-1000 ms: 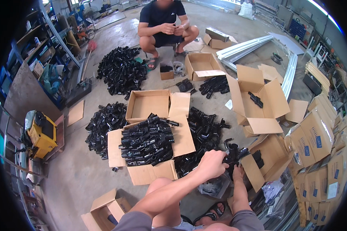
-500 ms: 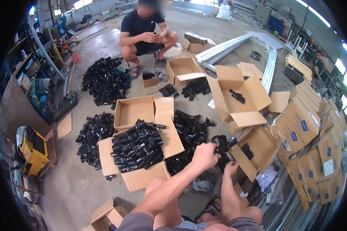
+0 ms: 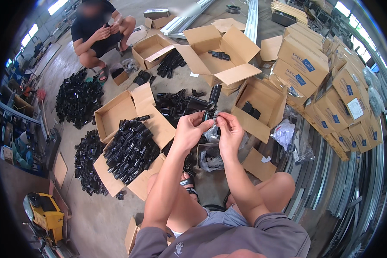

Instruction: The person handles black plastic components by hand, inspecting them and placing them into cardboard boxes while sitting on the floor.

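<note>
My left hand (image 3: 191,130) is closed around the lower end of a black bracket-like part (image 3: 213,95), raised in front of me. Close beside it, my right hand (image 3: 229,129) pinches at that same end, on something small and dark that I cannot make out. Below both hands stands a small box with clear plastic bags (image 3: 210,157). Beyond them lies a heap of similar black parts (image 3: 170,103). To the left, an open carton (image 3: 152,114) is piled high with more of them.
Several open cartons stand ahead, including a large one (image 3: 202,41) and a tilted one (image 3: 268,101). Stacked closed cartons (image 3: 303,58) and long metal profiles (image 3: 327,176) line the right. At far left, another person (image 3: 94,36) squats near a black heap (image 3: 78,98).
My hands have come together, and a black part is now lifted between them. The view has swung rightward and down. The other person still squats, handling something small.
</note>
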A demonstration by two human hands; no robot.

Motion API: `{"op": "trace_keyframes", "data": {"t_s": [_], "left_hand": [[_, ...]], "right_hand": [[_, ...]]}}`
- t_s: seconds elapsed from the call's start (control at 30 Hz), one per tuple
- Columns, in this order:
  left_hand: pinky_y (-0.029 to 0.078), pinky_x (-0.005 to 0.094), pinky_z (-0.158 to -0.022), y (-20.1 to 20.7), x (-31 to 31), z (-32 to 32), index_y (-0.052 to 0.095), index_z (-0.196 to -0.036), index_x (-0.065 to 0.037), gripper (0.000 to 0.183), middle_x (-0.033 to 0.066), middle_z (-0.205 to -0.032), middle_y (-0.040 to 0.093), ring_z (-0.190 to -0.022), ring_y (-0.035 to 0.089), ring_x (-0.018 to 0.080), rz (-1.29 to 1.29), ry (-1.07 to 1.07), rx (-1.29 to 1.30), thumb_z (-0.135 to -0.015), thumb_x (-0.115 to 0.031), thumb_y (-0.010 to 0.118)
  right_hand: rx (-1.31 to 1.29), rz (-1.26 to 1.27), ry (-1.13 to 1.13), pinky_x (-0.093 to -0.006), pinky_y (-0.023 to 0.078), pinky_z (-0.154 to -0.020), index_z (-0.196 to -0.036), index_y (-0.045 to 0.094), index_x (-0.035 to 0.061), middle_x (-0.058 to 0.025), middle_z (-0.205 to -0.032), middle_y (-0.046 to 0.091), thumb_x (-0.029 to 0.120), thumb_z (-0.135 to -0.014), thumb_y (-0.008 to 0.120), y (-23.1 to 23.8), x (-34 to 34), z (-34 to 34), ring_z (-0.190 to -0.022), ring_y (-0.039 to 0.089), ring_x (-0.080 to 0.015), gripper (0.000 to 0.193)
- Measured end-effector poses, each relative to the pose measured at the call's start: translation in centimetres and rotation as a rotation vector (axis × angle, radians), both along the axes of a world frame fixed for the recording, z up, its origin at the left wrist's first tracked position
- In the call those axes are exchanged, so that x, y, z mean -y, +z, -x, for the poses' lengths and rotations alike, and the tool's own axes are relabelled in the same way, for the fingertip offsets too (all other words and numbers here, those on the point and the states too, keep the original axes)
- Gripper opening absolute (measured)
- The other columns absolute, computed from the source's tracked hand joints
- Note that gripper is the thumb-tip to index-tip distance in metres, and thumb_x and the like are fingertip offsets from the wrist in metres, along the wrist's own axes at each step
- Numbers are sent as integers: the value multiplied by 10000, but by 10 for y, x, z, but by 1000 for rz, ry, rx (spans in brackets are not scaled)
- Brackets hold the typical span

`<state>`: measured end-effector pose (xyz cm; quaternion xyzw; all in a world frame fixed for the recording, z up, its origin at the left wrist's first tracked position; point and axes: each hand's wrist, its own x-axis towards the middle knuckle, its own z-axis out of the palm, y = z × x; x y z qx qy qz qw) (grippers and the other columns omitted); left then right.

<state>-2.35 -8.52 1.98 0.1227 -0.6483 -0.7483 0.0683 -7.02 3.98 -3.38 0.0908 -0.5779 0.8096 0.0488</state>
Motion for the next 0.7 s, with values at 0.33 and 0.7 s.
{"op": "trace_keyframes", "data": {"t_s": [0.33, 0.7], "left_hand": [[563, 296, -887, -7, 1, -9, 620, -1206, 64, 343, 82, -1030, 697, -921, 684, 144, -195, -124, 53, -919, -109, 693], [527, 282, -806, -12, -14, -8, 613, -1177, 142, 426, 143, -1033, 721, -937, 654, 127, 382, 107, 43, -846, -91, 746]], "right_hand": [[-84, -103, -85, -214, 500, -750, -1002, 696, -26, -42, -934, 709, 38, -904, 700, 9, -2, -15, -818, 632, -75, 117], [240, 141, 79, -258, 529, -787, -1112, 681, -21, -58, -990, 694, 24, -937, 647, -9, -5, -13, -866, 632, -107, 183]]}}
